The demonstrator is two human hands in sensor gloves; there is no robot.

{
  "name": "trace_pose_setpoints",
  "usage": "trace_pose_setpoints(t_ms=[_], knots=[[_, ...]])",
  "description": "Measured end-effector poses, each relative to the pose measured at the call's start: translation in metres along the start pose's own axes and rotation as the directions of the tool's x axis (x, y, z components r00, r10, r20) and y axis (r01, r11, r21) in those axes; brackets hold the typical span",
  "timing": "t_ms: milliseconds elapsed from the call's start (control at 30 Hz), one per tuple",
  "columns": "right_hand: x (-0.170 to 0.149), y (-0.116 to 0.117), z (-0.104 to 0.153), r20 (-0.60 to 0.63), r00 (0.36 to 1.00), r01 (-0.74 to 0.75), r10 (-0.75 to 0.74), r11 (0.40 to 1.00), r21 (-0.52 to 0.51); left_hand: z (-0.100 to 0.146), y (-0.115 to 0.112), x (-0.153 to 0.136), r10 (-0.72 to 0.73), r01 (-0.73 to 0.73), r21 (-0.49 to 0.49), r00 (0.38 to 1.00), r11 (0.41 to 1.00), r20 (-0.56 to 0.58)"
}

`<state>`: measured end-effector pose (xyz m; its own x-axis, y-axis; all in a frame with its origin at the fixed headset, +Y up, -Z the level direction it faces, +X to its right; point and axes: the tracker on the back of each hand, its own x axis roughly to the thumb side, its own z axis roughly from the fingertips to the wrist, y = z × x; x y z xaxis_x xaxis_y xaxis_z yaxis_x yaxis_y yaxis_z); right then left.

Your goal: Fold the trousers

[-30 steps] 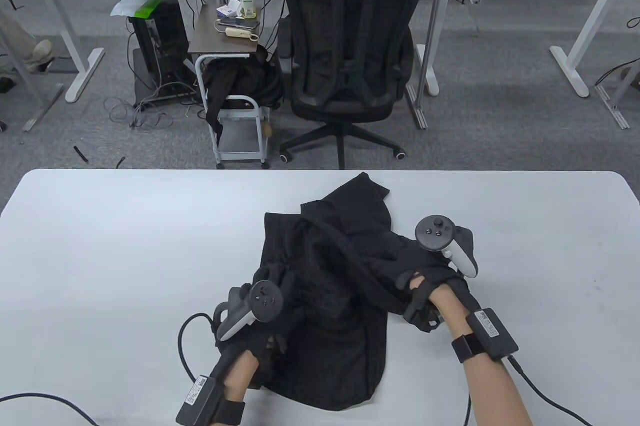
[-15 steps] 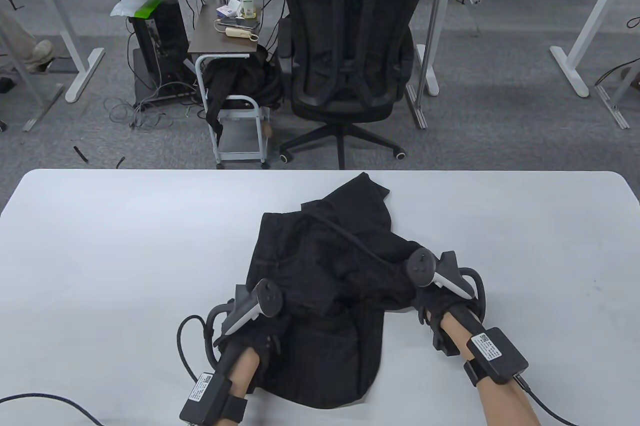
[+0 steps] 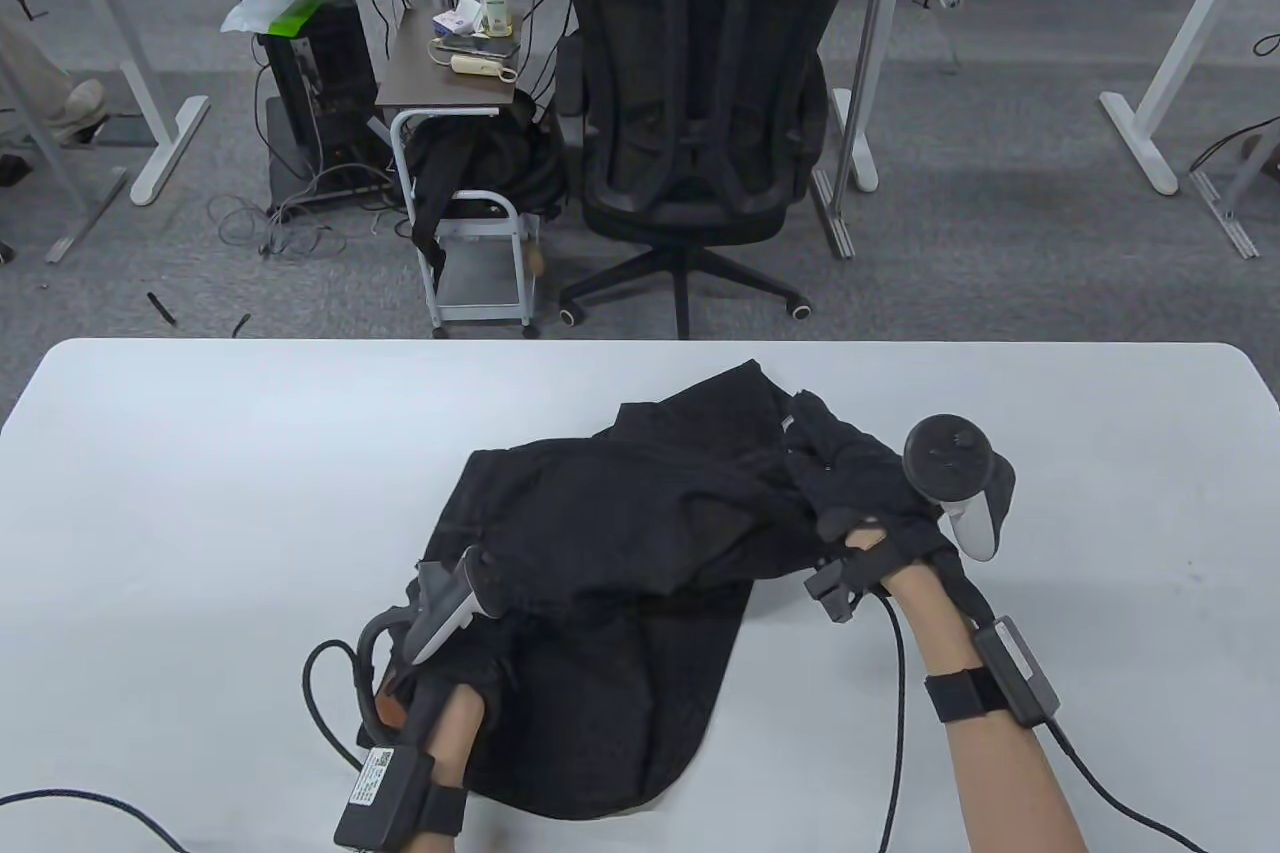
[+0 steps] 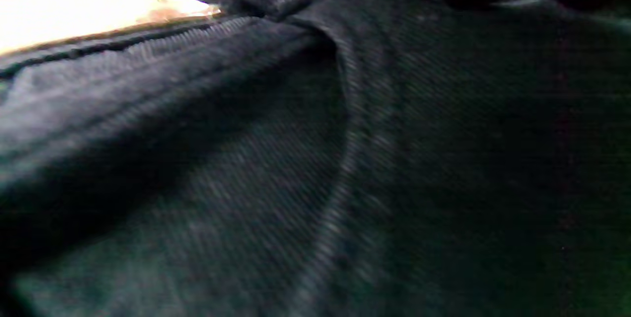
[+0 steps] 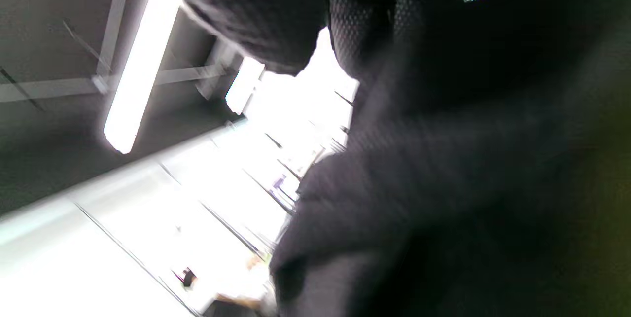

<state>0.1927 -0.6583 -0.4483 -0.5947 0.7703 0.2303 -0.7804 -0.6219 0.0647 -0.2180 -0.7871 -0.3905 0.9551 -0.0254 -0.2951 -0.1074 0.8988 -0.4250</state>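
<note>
Table view exposure: even, bright overhead light; the white table [image 3: 200,493] reads clean with no glare.
Table view shadows: soft and short, beneath the trousers [image 3: 620,593] and along the right hand [image 3: 880,503].
Table view detail: the black cloth is nearly without texture; folds show only as faint grey gradations.
Table view distortion: wide-angle lens; the table's far edge bows, its corners curve.
Left wrist view: dim, motion-blurred; cloth weave [image 4: 315,159] soft throughout; the upper left corner is blown out to white.
Right wrist view: tilted, blurred; ceiling light strips [image 5: 138,60] are overexposed and flare; dark cloth [image 5: 468,159] is underexposed, out of focus.
</note>
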Motion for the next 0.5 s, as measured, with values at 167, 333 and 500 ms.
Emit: trace_pose_setpoints(t_ms=[167,333,500], knots=[[-0.05,0.019,0.006,-0.162,0.982,-0.067,0.093,0.986,0.155,-0.005,0.0,-0.022,0.115,-0.115,0.003,0.993,0.993,-0.04],[-0.1,0.015,0.016,-0.335,0.939,0.043,0.083,0.935,0.351,-0.002,0.008,-0.024,0.157,-0.157,0.035,0.988,0.987,-0.006],[-0.119,0.033,0.021,-0.38,0.904,0.04,0.196,0.846,0.532,0.006,0.014,-0.001,0.217,-0.259,0.156,0.945,0.953,0.246]])
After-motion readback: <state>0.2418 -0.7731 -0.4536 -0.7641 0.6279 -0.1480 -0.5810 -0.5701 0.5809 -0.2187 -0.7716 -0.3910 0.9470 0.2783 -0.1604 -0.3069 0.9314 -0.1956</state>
